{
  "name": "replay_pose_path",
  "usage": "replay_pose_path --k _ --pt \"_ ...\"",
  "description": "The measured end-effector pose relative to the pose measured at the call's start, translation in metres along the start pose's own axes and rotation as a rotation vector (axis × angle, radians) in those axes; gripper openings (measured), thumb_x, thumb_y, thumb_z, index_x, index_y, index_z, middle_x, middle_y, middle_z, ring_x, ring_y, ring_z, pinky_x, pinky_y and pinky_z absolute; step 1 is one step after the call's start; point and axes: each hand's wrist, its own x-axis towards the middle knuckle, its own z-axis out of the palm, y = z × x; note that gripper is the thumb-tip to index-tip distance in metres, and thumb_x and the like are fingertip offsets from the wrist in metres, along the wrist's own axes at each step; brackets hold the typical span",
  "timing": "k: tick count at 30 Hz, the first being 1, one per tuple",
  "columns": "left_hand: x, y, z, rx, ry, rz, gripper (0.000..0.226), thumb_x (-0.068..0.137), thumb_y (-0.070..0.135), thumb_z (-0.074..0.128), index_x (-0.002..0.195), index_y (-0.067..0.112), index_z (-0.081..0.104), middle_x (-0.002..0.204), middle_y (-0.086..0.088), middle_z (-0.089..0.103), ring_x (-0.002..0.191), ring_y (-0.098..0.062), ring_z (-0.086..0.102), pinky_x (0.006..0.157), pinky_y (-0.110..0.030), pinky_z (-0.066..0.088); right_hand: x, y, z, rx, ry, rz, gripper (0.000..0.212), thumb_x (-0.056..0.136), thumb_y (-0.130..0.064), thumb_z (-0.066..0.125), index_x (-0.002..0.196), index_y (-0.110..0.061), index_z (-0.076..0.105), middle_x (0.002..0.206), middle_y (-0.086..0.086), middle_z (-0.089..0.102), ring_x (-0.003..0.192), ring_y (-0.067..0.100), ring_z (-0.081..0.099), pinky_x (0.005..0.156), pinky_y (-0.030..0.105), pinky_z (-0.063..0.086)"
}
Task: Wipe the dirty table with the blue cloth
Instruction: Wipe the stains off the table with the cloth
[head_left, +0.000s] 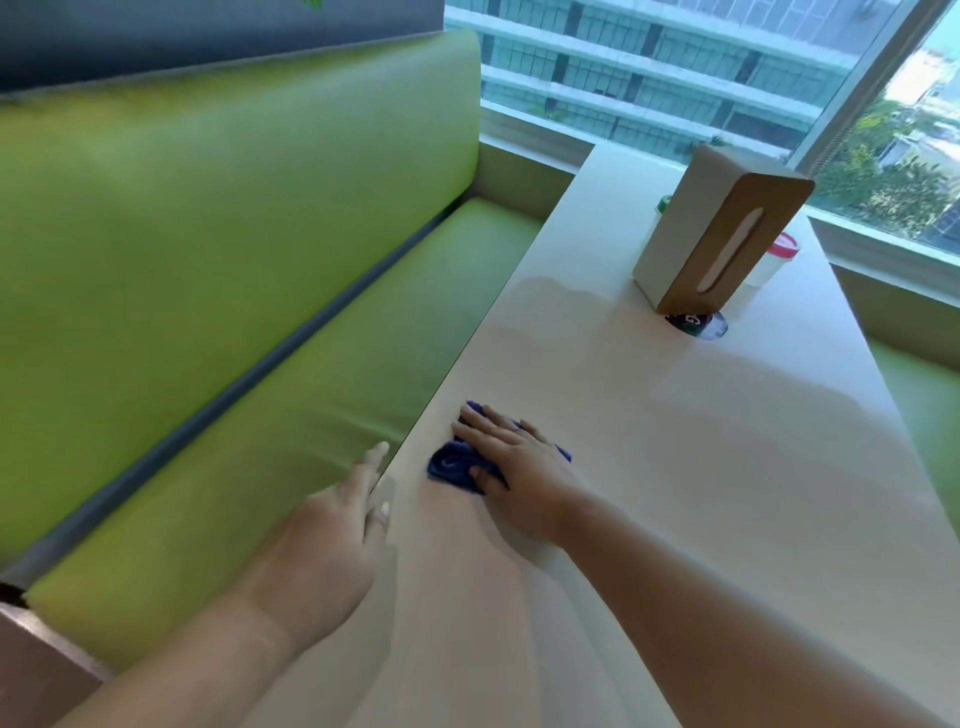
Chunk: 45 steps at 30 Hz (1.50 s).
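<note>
Your left hand (337, 525) is nearest, fingers straight and holding nothing, at the table (675, 493) edge, likely to steady you. At its 2 o'clock, your right hand (511, 457) presses flat, fingers spread, on the bunched cloth (452, 465), so the push goes down. The box (722, 228) stands well apart at 1 o'clock, out of the sweep.

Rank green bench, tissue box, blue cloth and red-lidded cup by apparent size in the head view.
1. green bench
2. tissue box
3. blue cloth, partly under the right hand
4. red-lidded cup, mostly hidden; last two unsure
</note>
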Motion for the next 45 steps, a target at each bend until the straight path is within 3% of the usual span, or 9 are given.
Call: replay_pose_path --k 4,8,11,17,23,27,31,39,45 --pt "-0.007 -0.001 0.000 -0.118 0.003 -0.020 0.059 0.097 0.033 0.038 0.148 0.035 0.009 0.140 0.002 0.050 0.129 -0.012 0.046 0.100 -0.021 0.034 0.033 -0.020 0.006 -0.056 0.002 0.130 0.053 0.098 -0.032 0.036 0.149 -0.029 0.023 0.159 -0.012 0.008 0.146 0.005 -0.002 0.119 0.033 0.001" --pt "-0.008 -0.002 -0.004 -0.135 0.006 -0.009 0.065 0.096 0.026 0.043 0.149 0.034 0.006 0.133 0.001 0.057 0.121 -0.018 0.053 0.093 -0.023 0.038 0.007 -0.058 0.020 -0.044 -0.012 -0.051 0.053 0.097 -0.033 0.040 0.148 -0.029 0.027 0.158 -0.013 0.013 0.146 0.004 0.001 0.117 0.029 -0.001" --pt "-0.011 -0.004 -0.014 -0.077 0.050 -0.039 0.064 0.097 0.025 0.041 0.149 0.033 0.004 0.142 0.001 0.048 0.126 -0.020 0.049 0.099 -0.028 0.036 -0.030 -0.045 0.016 0.006 -0.022 -0.107 0.052 0.097 -0.030 0.042 0.146 -0.032 0.029 0.157 -0.017 0.016 0.145 0.002 0.003 0.113 0.024 -0.002" --pt "-0.016 -0.001 -0.021 -0.056 0.096 -0.036 0.061 0.096 0.022 0.042 0.149 0.029 0.011 0.147 0.001 0.042 0.129 -0.024 0.045 0.101 -0.029 0.032 -0.010 -0.044 0.018 -0.041 0.010 0.193 0.053 0.099 -0.036 0.034 0.149 -0.030 0.021 0.159 -0.012 0.007 0.146 0.007 -0.004 0.120 0.036 0.000" --pt "-0.015 0.009 -0.008 0.024 -0.016 0.013 0.060 0.096 0.029 0.041 0.149 0.029 0.013 0.143 -0.008 0.046 0.127 -0.029 0.045 0.099 -0.035 0.036 -0.071 -0.057 0.023 -0.012 -0.011 0.016 0.052 0.097 -0.035 0.040 0.148 -0.031 0.026 0.158 -0.016 0.012 0.145 0.002 -0.001 0.116 0.029 -0.004" --pt "-0.011 0.016 0.002 0.037 -0.105 0.021 0.058 0.097 0.030 0.038 0.149 0.024 0.015 0.147 -0.010 0.040 0.133 -0.028 0.038 0.106 -0.035 0.032 -0.125 0.005 -0.001 0.028 0.053 0.274 0.049 0.099 -0.035 0.038 0.147 -0.037 0.027 0.155 -0.023 0.010 0.139 -0.011 -0.005 0.119 0.031 -0.003" --pt "-0.008 0.026 0.012 0.051 -0.129 0.073 0.057 0.096 0.029 0.039 0.148 0.018 0.019 0.151 -0.008 0.035 0.138 -0.025 0.032 0.115 -0.035 0.025 -0.121 0.042 -0.018 -0.011 0.086 0.586 0.051 0.100 -0.037 0.032 0.149 -0.033 0.020 0.158 -0.017 0.004 0.143 -0.002 -0.007 0.118 0.029 -0.005" --pt "-0.008 0.045 0.030 0.113 -0.187 0.117 0.056 0.096 0.032 0.038 0.148 0.019 0.019 0.150 -0.007 0.036 0.137 -0.026 0.035 0.115 -0.038 0.024 -0.161 -0.021 0.008 0.007 0.064 0.296 0.051 0.099 -0.040 0.035 0.148 -0.038 0.020 0.155 -0.025 0.002 0.142 -0.006 -0.008 0.116 0.024 -0.008" --pt "-0.014 0.055 0.033 0.159 -0.200 0.171 0.054 0.097 0.031 0.035 0.148 0.019 0.020 0.152 -0.004 0.032 0.139 -0.021 0.032 0.115 -0.038 0.023 -0.202 0.030 -0.014 -0.002 0.114 0.675 0.051 0.100 -0.039 0.031 0.149 -0.034 0.018 0.158 -0.018 0.002 0.142 -0.004 -0.010 0.119 0.030 -0.004"
